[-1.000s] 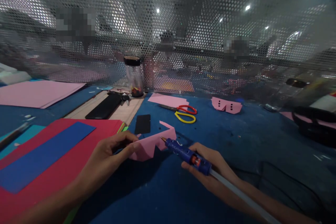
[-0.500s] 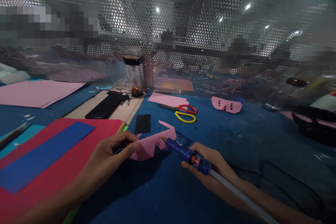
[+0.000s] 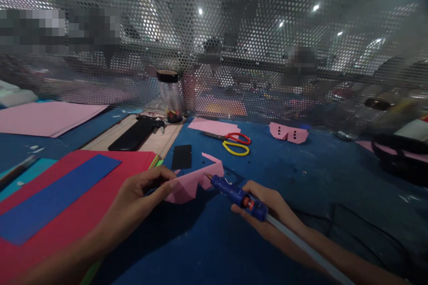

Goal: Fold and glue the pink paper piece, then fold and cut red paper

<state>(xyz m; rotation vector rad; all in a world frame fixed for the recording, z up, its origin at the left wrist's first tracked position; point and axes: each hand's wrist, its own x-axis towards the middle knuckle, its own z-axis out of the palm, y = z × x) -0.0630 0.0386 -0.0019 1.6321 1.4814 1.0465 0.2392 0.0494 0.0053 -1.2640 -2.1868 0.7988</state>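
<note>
Between the thumb and fingers of my left hand [image 3: 149, 191] is a folded pink paper cutout [image 3: 187, 186] with a notched lower edge. My right hand [image 3: 264, 207] is wrapped round a blue hot glue gun [image 3: 234, 192], with a long glue stick [image 3: 304, 247] sticking out of its back. The gun's nozzle is at the front of the pink paper, near its right fold; whether it touches cannot be made out. Just behind the paper lies a small black card [image 3: 182, 156]. A similar pink cutout [image 3: 288, 133] with small black squares stands farther back on the right.
Scissors [image 3: 236, 143] with red and yellow handles lie beyond the paper. On the left are red sheets [image 3: 133, 160], a blue strip [image 3: 60, 198] and a black phone [image 3: 132, 135]. A lidded jar [image 3: 170, 98] stands by the perforated metal screen [image 3: 234, 22]. A black cable [image 3: 364, 231] trails at right.
</note>
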